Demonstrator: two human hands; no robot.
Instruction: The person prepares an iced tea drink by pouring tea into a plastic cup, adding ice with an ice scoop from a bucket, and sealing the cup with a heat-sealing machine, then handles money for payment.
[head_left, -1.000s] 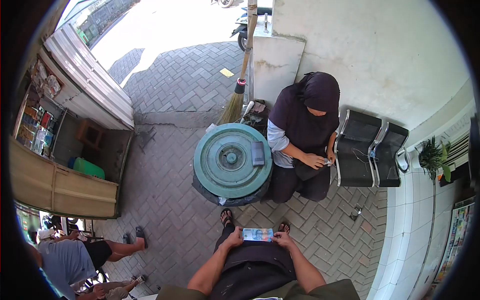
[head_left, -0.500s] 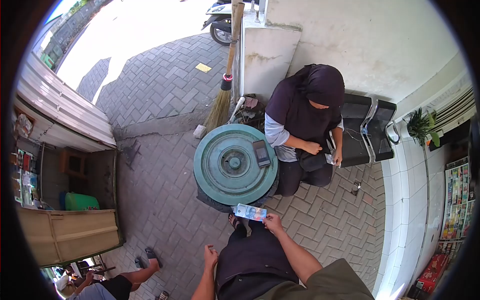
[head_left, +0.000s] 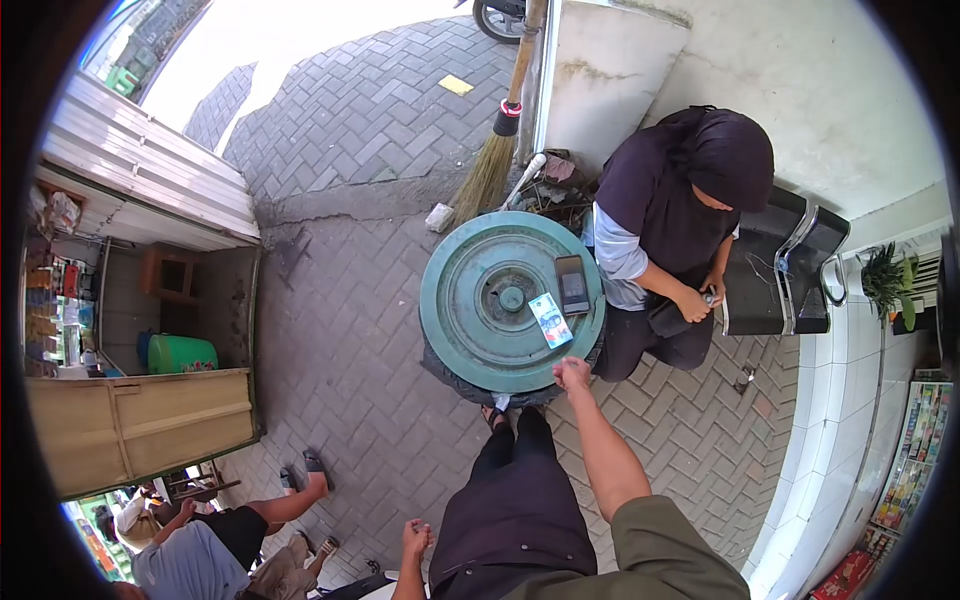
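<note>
Right hand (head_left: 572, 373) out at arm's length, over the near rim of the lid (head_left: 470, 310); fingers loose, holding nothing. Banknote (head_left: 550, 319) lies flat on the lid just beyond the fingertips, apart from them, right of the lid's centre knob. Phone (head_left: 572, 284) lies face up on the lid, just beyond the banknote, near the right rim. Lid is round, green, ribbed, and sits on a dark drum (head_left: 450, 365) on the brick paving (head_left: 350, 300). Left hand (head_left: 415, 540) hangs low at the person's side, well apart from the lid; too small to tell whether open or closed. Right of the lid sits another person (head_left: 680, 200) in dark clothes, both hands at a dark bag in the lap. Black chairs (head_left: 790, 270) stand behind them against the wall. Broom (head_left: 495, 150) leans upright at the wall corner, beyond the lid. Far left, a stall (head_left: 140, 300) with a green tub (head_left: 180, 352) inside. Near left, other people (head_left: 190, 540) sit on the paving.
</note>
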